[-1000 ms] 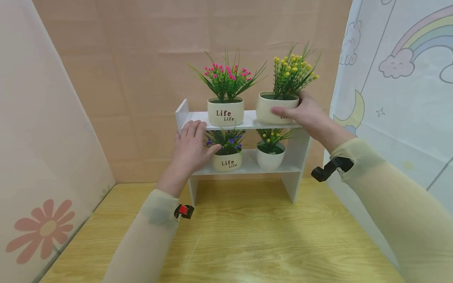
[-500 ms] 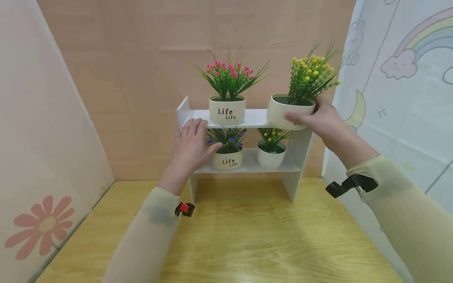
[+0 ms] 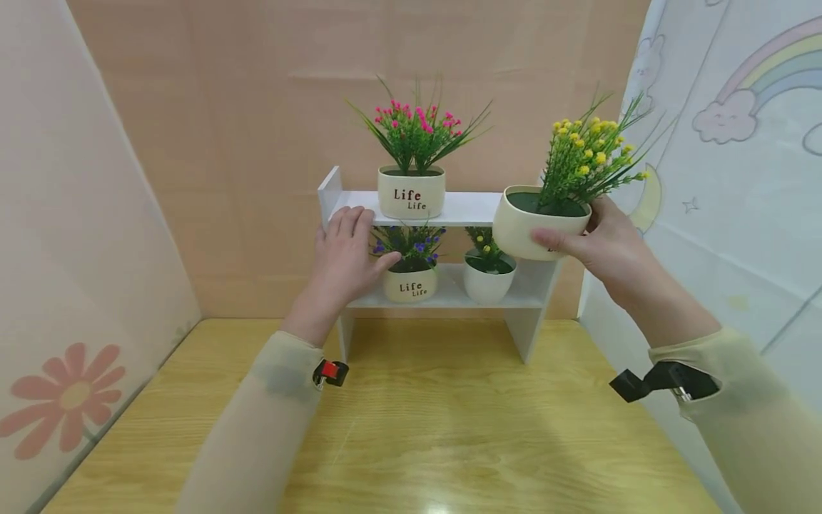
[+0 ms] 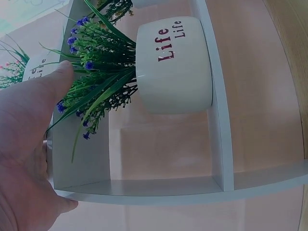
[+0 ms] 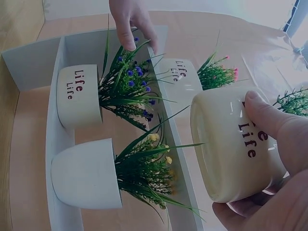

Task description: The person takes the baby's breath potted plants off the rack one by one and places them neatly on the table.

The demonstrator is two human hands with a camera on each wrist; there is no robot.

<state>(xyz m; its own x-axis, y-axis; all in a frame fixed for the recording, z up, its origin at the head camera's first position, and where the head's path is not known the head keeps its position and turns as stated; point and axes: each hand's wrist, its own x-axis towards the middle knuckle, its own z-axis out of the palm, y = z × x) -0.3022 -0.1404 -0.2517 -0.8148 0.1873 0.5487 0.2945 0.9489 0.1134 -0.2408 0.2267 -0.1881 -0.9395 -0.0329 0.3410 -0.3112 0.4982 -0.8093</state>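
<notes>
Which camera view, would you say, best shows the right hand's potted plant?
The head view: the held potted plant shows nearly whole. Right wrist: pot larger, foliage mostly cropped. Left wrist: not visible.

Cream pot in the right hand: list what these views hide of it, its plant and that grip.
- Head: most of the pot's lettering, behind the right hand; most of the fingers, behind the pot.
- Right wrist: yellow flowers, cut off by the right edge.

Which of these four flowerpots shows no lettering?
The white pot on the lower shelf: the purple-flowered pot, pink-flowered pot and held pot all show "Life".
</notes>
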